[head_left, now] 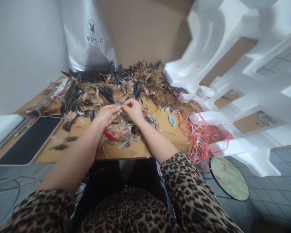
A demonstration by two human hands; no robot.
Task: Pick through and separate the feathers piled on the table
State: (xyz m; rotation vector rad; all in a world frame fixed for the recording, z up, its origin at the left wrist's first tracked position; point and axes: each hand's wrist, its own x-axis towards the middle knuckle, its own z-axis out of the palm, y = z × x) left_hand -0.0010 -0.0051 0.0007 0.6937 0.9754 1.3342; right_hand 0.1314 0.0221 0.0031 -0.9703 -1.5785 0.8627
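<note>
Above the table's near half, my left hand [108, 115] and my right hand [133, 111] meet fingertip to fingertip, both closed in a pinch. A small tuft of brown feathers [119, 96] rises from between the fingertips; its base is hidden by them. Beneath the hands lies a scatter of pale fluff and feather scraps [126, 127]. A red curved piece [109, 135] rests just below my left hand. Past my fingers spreads a large pile of brown and black feathers [147, 77].
A phone [30, 140] lies at the table's left. On the right are a light blue ring [171, 120], a tangle of pink-red strips [203, 139], a white-lidded jar [203, 94] and large white foam pieces [223, 38]. A white bag [92, 48] stands behind.
</note>
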